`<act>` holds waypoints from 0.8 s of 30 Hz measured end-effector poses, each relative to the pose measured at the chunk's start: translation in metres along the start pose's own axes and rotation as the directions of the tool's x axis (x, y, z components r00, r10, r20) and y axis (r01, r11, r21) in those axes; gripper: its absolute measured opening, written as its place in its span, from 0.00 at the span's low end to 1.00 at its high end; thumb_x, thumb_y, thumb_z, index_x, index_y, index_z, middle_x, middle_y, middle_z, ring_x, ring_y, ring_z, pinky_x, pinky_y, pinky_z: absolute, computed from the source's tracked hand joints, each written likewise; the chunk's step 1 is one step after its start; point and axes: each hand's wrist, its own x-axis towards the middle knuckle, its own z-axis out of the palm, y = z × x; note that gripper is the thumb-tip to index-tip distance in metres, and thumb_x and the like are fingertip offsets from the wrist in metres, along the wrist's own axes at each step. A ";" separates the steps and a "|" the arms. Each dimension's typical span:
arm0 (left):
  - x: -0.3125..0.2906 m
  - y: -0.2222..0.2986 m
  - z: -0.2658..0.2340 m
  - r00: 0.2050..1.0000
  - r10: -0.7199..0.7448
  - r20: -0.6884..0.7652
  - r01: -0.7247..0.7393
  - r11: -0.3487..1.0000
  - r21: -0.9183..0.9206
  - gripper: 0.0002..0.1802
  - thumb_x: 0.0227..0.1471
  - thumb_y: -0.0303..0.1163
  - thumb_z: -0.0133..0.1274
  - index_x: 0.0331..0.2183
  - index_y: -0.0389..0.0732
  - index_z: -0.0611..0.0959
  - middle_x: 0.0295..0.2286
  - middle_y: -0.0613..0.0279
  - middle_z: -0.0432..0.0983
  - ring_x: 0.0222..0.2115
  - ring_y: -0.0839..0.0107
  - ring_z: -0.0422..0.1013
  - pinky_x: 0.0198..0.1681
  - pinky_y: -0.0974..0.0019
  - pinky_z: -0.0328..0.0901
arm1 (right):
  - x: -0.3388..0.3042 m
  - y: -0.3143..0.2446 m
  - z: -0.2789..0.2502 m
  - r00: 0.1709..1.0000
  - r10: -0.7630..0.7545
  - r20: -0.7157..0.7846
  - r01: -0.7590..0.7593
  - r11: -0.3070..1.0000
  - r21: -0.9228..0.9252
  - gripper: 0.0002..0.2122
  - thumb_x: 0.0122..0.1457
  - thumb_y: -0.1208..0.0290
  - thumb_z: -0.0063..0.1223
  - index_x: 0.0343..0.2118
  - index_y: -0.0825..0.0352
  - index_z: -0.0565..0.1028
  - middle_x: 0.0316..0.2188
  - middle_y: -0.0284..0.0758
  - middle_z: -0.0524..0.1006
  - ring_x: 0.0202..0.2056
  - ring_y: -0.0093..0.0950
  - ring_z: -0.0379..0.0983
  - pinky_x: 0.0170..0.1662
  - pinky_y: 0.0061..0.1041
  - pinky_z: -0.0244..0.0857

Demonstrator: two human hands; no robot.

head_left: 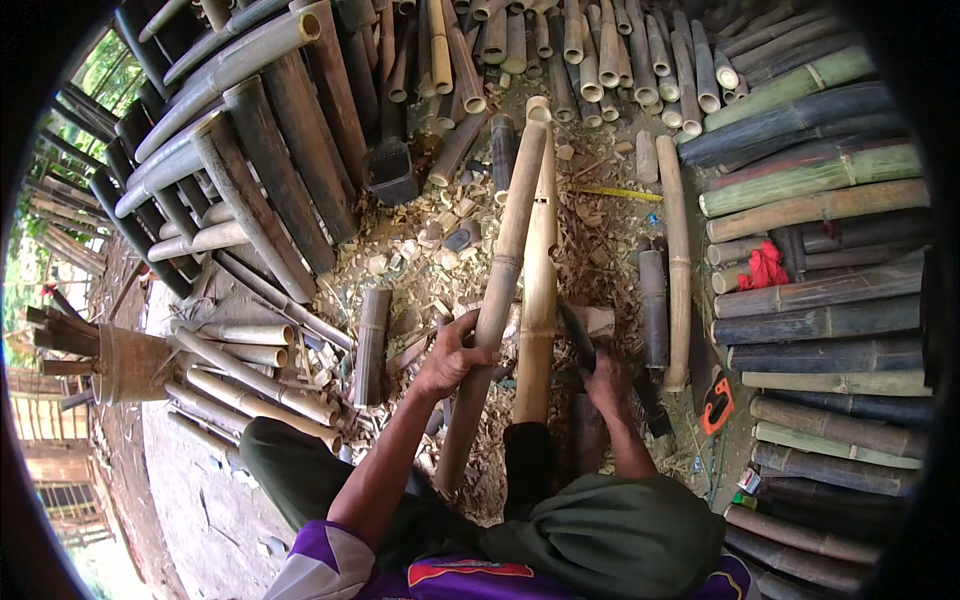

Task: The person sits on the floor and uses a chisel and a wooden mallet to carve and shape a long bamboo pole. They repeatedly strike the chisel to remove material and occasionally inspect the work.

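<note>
Left hand (456, 356) clamped around slanting bamboo pole (516, 215), forearm reaching far and right. Right hand (606, 384), on right side, closed on dark tool (576, 334), forearm pointing far-left.

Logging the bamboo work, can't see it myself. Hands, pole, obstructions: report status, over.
Left hand gripping brown bamboo pole. Right hand holding dark tool, type unclear. Paler bamboo close alongside, partly behind pole; chips scattered around.

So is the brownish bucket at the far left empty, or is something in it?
The bucket is not empty: dark pieces stick out past its rim. How full it is inside, I cannot tell.
</note>
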 end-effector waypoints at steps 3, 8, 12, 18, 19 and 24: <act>0.008 0.005 -0.006 0.995 -0.099 0.013 0.100 0.988 -0.121 0.37 0.37 0.27 0.64 0.53 0.33 0.77 0.36 0.61 0.76 0.36 0.71 0.72 0.41 0.65 0.69 | -0.003 -0.002 0.005 0.998 0.044 0.041 -0.043 0.999 -0.012 0.22 0.54 0.70 0.65 0.51 0.70 0.73 0.42 0.53 0.79 0.46 0.54 0.75 0.48 0.48 0.71; 0.024 0.007 -0.022 0.999 0.052 -0.001 -0.052 0.999 0.003 0.33 0.36 0.25 0.63 0.49 0.28 0.78 0.34 0.60 0.78 0.32 0.72 0.73 0.38 0.68 0.70 | -0.005 0.002 0.014 0.999 0.006 -0.049 -0.003 0.998 0.061 0.22 0.55 0.73 0.62 0.51 0.73 0.72 0.42 0.56 0.78 0.45 0.56 0.75 0.46 0.49 0.71; 0.017 0.024 -0.015 0.999 0.030 0.039 -0.029 0.999 -0.025 0.33 0.38 0.30 0.64 0.49 0.29 0.78 0.36 0.58 0.77 0.33 0.73 0.73 0.38 0.69 0.69 | -0.003 -0.003 0.004 0.996 0.056 0.066 -0.056 0.998 -0.003 0.26 0.59 0.68 0.61 0.58 0.72 0.67 0.44 0.53 0.78 0.46 0.53 0.76 0.45 0.49 0.72; 0.008 0.015 -0.001 0.998 -0.063 0.021 0.065 0.991 -0.120 0.36 0.38 0.33 0.66 0.51 0.29 0.77 0.38 0.56 0.78 0.37 0.70 0.73 0.42 0.66 0.69 | -0.003 0.010 0.017 0.999 -0.008 -0.033 0.007 0.999 -0.033 0.25 0.58 0.66 0.62 0.55 0.71 0.70 0.43 0.53 0.79 0.46 0.53 0.76 0.45 0.49 0.72; 0.008 0.010 -0.002 0.998 -0.056 0.006 0.057 0.989 -0.136 0.39 0.39 0.33 0.66 0.54 0.29 0.76 0.40 0.56 0.78 0.38 0.69 0.73 0.44 0.65 0.69 | -0.004 0.010 0.016 1.000 0.019 0.010 -0.019 1.000 -0.024 0.24 0.58 0.66 0.62 0.55 0.71 0.70 0.43 0.53 0.79 0.47 0.53 0.76 0.46 0.49 0.72; 0.008 0.001 -0.012 0.995 -0.063 0.074 0.073 0.988 -0.139 0.39 0.42 0.30 0.68 0.56 0.29 0.75 0.43 0.55 0.78 0.41 0.69 0.74 0.46 0.65 0.69 | 0.003 -0.007 -0.003 0.984 0.111 0.141 -0.115 0.993 0.023 0.23 0.57 0.66 0.63 0.54 0.70 0.72 0.46 0.54 0.77 0.51 0.54 0.73 0.51 0.50 0.69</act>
